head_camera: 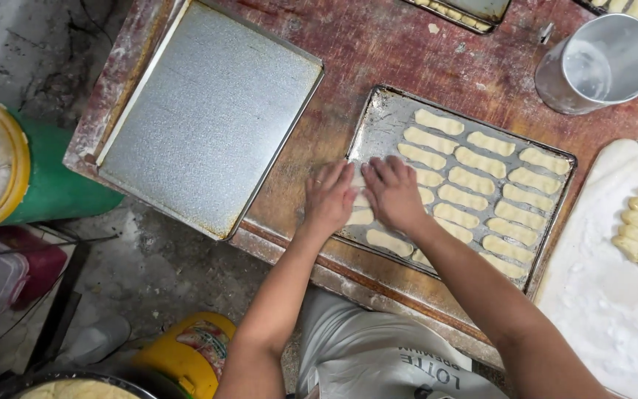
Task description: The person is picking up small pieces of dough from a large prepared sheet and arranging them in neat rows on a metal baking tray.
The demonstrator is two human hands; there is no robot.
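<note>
Pale dough strips in 3 rows

Pale cream oblong dough pieces are lying on a dull grey metal baking tray beneath both grips; left of them, a speckled silver empty tray is covering the worn reddish-brown wooden table.

empty baking tray, metal cup, green bin

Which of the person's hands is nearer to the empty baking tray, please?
The left hand is nearer; it sits just right of the empty tray, over the filled tray's edge. The right hand lies farther right, on the dough pieces.
</note>
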